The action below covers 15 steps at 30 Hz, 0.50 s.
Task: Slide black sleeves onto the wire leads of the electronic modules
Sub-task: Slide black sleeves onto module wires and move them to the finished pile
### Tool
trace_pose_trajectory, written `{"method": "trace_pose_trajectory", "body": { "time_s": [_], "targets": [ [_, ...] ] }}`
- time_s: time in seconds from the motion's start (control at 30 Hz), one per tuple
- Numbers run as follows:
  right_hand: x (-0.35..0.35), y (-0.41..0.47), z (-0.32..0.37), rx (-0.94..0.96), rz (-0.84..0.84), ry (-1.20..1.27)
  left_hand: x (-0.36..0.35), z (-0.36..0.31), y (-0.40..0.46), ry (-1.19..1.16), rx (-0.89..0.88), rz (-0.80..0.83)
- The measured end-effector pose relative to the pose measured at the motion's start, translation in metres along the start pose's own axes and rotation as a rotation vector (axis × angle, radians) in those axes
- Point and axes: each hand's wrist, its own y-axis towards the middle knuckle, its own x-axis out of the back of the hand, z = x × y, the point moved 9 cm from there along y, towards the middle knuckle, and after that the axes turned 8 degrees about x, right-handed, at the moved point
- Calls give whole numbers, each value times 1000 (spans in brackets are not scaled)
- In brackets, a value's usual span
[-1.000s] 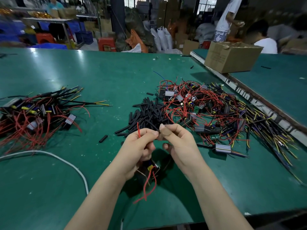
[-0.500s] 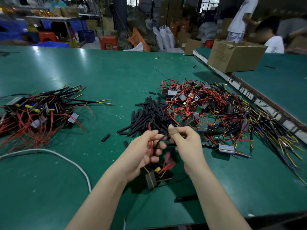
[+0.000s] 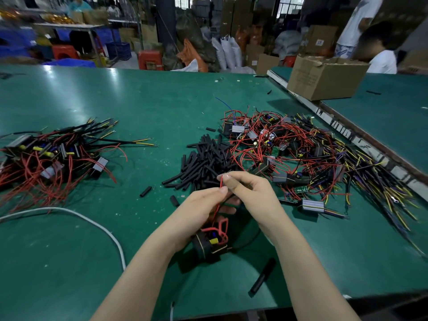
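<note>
Since earlier, both hands have lifted the red lead (image 3: 221,181) upright, tip up, just before the sleeve pile (image 3: 206,163). Right hand (image 3: 250,193) and left hand (image 3: 199,209) pinch it; the module (image 3: 209,245) hangs below.

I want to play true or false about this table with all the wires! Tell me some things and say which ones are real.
1. The right hand pinches a thin red wire lead. True.
2. The heap of short black tube sleeves sits in the brown cardboard box. False: the heap lies on the green table, between the two wire piles.
3. A small black electronic module hangs below the left hand. True.
4. The white cable curves across the table to the right of both hands. False: it lies to their left.
5. One long black sleeve lies alone near the table's front edge. True.
</note>
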Motion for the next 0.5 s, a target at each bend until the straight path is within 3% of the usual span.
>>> {"method": "trace_pose_trajectory", "body": {
  "time_s": [0.17, 0.3, 0.5],
  "targets": [
    [2, 0, -4, -48, -41, 131, 5, -5, 0, -35, -23, -65],
    [2, -1, 2, 37, -48, 83, 6, -3, 2, -11, -36, -86],
    [-7, 0, -2, -1, 51, 111, -5, 8, 6, -81, 64, 48]
  ]
}}
